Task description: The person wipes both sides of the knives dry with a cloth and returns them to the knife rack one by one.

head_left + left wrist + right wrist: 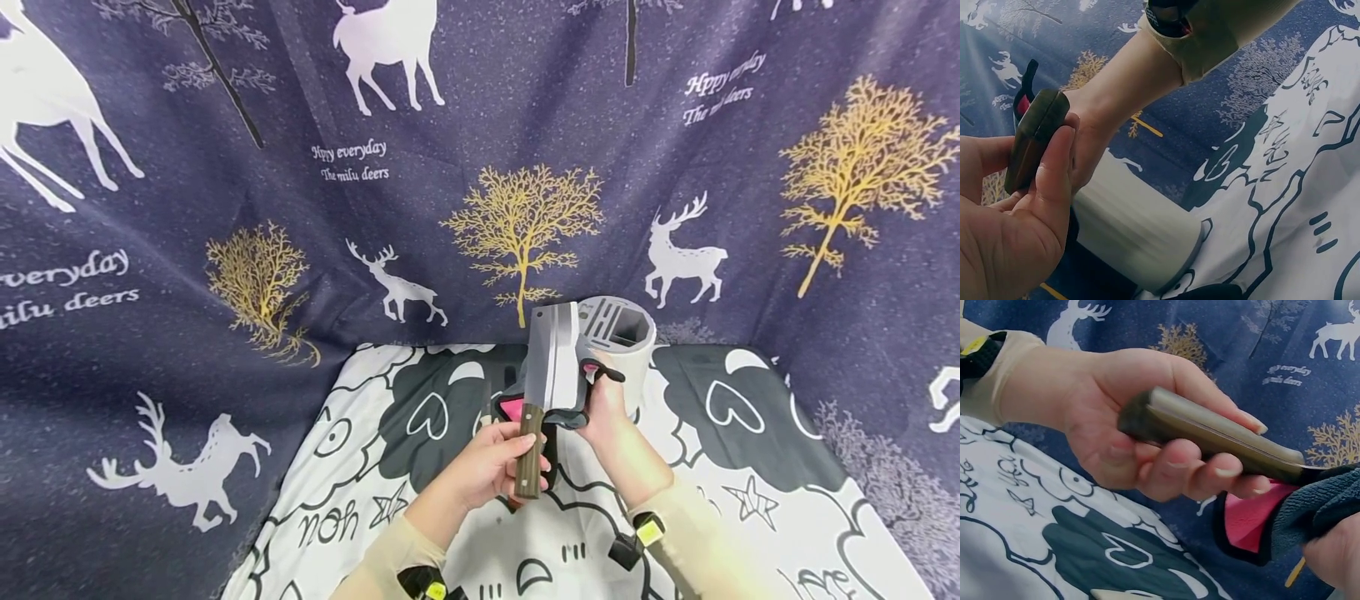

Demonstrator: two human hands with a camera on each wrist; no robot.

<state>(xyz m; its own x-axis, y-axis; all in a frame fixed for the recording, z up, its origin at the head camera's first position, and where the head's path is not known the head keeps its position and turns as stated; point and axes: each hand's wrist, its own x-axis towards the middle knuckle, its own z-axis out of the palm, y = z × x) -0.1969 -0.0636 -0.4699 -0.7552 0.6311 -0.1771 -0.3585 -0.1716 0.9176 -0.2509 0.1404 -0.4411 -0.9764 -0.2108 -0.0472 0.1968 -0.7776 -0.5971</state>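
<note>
My left hand (491, 462) grips a cleaver (551, 358) by its brown riveted wooden handle, with the broad steel blade pointing up and away. In the right wrist view, the fingers of that hand curl round the handle (1210, 437). My right hand (606, 408) holds a dark grey cloth with pink lining and black edging (1316, 512) at the blade, partly hidden behind it. A white round knife block (637, 375) with a grey slotted top stands just behind the right hand.
Below the cleaver, a dark handle-like thing (551, 458) lies partly hidden on the black-and-white patterned cloth (330, 483) covering the table. A blue curtain (405, 217) with deer and trees hangs close behind the block and along both sides.
</note>
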